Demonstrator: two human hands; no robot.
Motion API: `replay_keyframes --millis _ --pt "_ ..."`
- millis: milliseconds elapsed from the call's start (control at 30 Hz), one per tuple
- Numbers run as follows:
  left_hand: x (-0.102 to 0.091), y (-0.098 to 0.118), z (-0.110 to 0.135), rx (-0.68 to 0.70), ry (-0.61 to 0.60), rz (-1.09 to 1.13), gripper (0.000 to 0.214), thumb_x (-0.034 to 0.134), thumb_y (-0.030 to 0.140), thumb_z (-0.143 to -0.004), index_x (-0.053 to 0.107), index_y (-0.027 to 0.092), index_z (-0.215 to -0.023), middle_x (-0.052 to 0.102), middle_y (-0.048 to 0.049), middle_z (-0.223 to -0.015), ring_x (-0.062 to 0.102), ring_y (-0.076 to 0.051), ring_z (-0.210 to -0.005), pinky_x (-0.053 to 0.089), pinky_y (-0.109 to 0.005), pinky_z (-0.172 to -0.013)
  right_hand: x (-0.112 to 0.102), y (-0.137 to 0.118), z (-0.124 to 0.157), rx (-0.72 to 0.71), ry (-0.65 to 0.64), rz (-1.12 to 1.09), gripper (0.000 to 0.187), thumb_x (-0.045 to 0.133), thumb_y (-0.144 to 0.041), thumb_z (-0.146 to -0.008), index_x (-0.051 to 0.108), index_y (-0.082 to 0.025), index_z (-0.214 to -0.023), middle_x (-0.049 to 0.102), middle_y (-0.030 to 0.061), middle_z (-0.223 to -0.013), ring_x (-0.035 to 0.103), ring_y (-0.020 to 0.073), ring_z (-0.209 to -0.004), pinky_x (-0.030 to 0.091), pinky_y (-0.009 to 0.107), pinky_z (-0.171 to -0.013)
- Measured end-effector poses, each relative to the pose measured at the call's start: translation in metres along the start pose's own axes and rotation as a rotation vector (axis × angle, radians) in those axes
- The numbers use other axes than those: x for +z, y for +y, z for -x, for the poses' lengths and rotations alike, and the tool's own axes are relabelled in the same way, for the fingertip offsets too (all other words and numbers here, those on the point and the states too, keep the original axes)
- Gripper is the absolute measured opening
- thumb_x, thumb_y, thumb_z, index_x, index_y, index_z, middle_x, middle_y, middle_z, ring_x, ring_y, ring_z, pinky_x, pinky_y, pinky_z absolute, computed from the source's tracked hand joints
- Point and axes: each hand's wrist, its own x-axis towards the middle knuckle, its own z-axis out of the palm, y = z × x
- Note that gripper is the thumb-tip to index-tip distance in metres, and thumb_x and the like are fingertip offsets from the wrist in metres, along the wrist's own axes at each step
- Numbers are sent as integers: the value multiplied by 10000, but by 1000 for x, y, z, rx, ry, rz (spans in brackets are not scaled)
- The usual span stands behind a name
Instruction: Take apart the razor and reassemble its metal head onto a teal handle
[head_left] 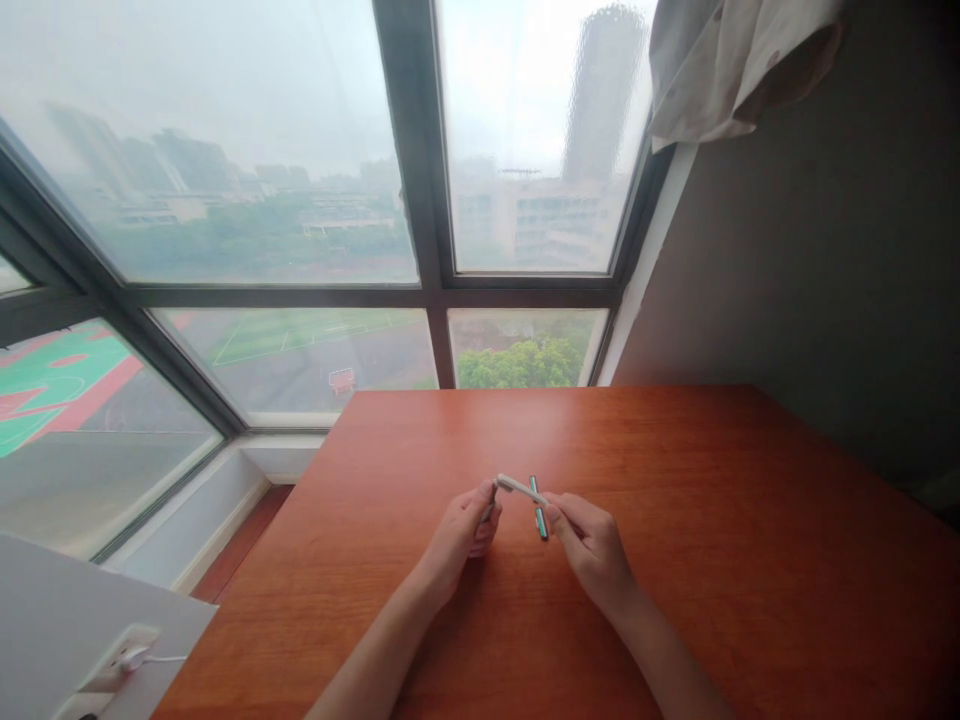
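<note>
My right hand (596, 545) pinches one end of a slim pale stick (523, 489). The stick slants up to the left, and its thicker far end meets the thumb tip of my left hand (459, 535). My left hand is closed, with its fingers curled round a thin greyish piece (491, 508) that is mostly hidden; whether it is joined to the stick I cannot tell. Behind and below the stick, a narrow green and dark bar (541, 523) lies on the table. The stick crosses in front of it, so I cannot tell if it is one piece or two.
The reddish-brown wooden table (675, 600) reaches to the large windows (277, 180). A dark wall (795, 270) stands on the right, with pale cloth (739, 75) hanging above. At the lower left, a plug (133, 658) with a white cable sits in a socket.
</note>
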Motion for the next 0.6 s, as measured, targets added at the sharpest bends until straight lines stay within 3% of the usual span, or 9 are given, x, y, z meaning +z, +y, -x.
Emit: replay_keyframes --millis 333,600 --pt "-6 -4 -3 85 38 -34 468 503 568 -835 462 157 -615 334 55 -497 253 -61 -453 175 -193 -421 -2 -2 0 10 31 -25 331 425 -356 -945 694 -166 -978 585 25 -695 538 155 -641 391 240 -597" --pt "-6 -4 -1 126 51 -23 433 498 537 -852 480 158 -643 333 57 -493 249 -69 -459 189 -198 -437 -2 -2 0 36 60 13 343 427 -372 -941 700 -167 -977 569 22 -670 524 152 -613 385 243 -571"
